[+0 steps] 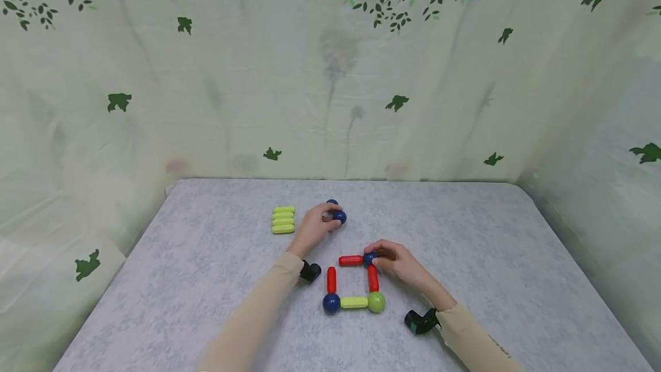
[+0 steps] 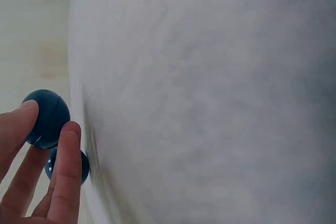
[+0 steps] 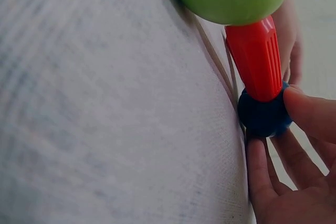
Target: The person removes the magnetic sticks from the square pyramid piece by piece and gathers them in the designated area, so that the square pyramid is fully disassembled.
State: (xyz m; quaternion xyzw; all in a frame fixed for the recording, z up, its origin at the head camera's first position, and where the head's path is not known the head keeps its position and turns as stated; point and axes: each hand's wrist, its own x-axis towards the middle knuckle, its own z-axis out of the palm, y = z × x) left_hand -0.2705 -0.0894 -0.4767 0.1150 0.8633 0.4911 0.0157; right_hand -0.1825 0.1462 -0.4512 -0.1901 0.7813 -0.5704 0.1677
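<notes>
Gripping unmarked blue ball [image 1: 369,258]

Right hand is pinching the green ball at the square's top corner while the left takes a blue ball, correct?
Not quite: the right hand pinches a blue corner ball, as the right wrist view shows. The green ball sits untouched. The left hand does hold a loose blue ball.

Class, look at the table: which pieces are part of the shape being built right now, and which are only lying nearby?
In the job:
- right hand pinching blue ball at the corner
- three red rods
- yellow-green rod
- green ball
- left hand gripping loose blue balls

Lying about:
- stack of yellow-green rods
</notes>
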